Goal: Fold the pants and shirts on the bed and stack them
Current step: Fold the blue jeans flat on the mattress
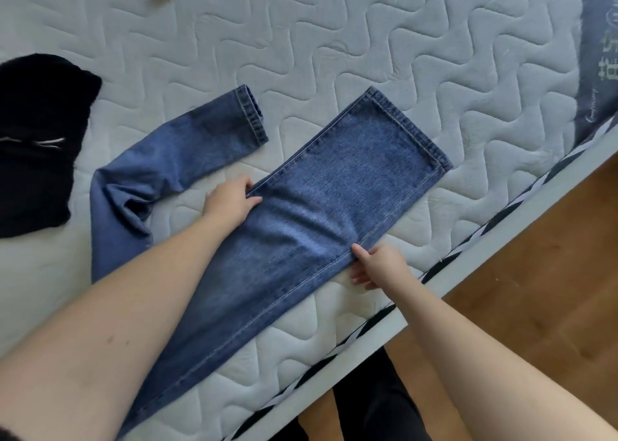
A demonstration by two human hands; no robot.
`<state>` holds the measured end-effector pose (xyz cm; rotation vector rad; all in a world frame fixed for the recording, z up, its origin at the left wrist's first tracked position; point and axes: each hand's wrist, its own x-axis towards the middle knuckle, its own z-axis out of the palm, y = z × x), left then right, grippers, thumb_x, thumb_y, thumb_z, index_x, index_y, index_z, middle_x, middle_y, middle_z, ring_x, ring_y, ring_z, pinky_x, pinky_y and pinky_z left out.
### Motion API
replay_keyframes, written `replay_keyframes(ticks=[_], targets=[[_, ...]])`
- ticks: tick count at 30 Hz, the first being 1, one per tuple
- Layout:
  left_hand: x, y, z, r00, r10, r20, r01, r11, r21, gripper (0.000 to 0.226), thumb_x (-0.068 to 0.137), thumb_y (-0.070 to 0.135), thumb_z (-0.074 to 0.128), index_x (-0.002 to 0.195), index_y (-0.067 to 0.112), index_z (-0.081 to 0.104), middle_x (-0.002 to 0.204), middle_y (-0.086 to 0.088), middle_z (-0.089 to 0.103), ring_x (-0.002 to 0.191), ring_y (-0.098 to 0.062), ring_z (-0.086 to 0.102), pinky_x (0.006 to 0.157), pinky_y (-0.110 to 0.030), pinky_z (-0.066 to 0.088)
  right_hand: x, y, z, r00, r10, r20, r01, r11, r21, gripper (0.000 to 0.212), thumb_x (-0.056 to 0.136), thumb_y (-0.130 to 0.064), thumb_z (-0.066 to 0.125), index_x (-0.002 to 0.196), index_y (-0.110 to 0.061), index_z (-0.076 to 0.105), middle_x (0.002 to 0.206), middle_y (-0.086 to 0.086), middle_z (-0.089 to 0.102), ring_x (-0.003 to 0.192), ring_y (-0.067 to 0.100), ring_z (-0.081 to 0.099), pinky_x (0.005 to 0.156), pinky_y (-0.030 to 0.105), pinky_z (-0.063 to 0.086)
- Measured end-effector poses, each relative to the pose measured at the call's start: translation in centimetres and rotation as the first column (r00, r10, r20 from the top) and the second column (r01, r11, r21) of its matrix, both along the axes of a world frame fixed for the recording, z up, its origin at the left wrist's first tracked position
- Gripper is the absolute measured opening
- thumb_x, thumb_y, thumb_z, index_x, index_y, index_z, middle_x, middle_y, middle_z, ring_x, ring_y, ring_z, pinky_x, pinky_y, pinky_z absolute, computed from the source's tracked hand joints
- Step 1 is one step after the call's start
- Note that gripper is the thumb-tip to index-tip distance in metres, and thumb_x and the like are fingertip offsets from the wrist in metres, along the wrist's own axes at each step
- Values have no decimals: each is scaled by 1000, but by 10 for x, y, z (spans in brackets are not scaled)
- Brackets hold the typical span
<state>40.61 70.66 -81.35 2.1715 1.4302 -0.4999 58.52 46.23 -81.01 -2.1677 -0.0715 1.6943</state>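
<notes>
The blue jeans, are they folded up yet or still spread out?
Still spread out. The jeans lie with both legs apart on the mattress, while the left hand and right hand hold one leg's edges.

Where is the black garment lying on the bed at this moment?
In the head view, the black garment lies at the far left edge of the mattress, just left of the bent leg of the blue jeans; neither hand touches it.

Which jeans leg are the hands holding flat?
The right leg, lying straight between the left hand and right hand; the other leg lies bent, untouched.
</notes>
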Motion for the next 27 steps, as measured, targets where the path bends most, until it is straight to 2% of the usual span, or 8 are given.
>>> replay_keyframes(ticks=[4,10,15,19,21,23,25,27], targets=[[-31,-6,2,995,30,-96,-36,998,-60,39,83,48,71,103,20,53,105,-3,63,101,-29,59,78,-36,45,-25,-1,13,982,5,-187,-8,1000,-15,48,90,-53,63,92,-4,61,71,13,70,51,14,67,42,17,47],[-85,7,5,976,13,-217,-31,996,-80,28,83,43,72,84,21,55,98,-10,66,93,-30,59,76,-33,43,-69,-1,2,986,-88,-138,93,995,30,21,97,-22,62,92,-7,49,65,8,68,42,9,62,37,18,42],[-107,-7,2,999,46,-10,-44,983,181,13,89,28,65,95,17,65,105,-10,66,97,-33,59,79,-37,42,-78,-10,-1,1000,17,18,-18,998,53,32,97,-33,60,81,-6,56,59,5,70,46,15,65,40,21,44],[-121,-18,23,977,-4,215,-53,964,260,24,92,18,58,116,15,61,119,-10,61,110,-33,54,95,-42,41,-84,-5,13,992,116,48,-117,992,35,46,96,-49,55,78,-7,62,57,3,66,44,15,62,42,21,42],[-134,-15,39,943,-101,318,-46,905,424,35,88,10,58,123,12,58,125,-12,57,117,-34,52,98,-46,42,-92,2,18,987,147,63,-154,982,108,44,97,-46,54,84,-6,65,58,0,65,47,14,62,45,24,44],[-152,-7,51,963,-134,236,-40,789,613,53,85,14,59,136,12,49,139,-15,48,130,-35,43,107,-49,36,-108,16,22,988,143,60,-152,968,202,36,99,-38,54,90,-6,67,61,0,66,51,14,62,49,25,46],[-172,4,54,988,84,130,-146,785,601,78,84,25,65,151,15,26,153,-16,31,141,-35,30,114,-48,24,-131,35,26,991,129,23,-131,958,257,28,99,-32,55,92,-8,67,67,2,66,52,13,61,52,25,48],[-188,12,52,923,362,127,-382,835,396,87,83,24,69,152,16,18,148,-18,36,134,-37,38,105,-47,34,-155,57,30,991,134,-21,-122,949,290,24,100,-28,55,95,-8,66,73,3,67,57,14,60,55,25,50]])
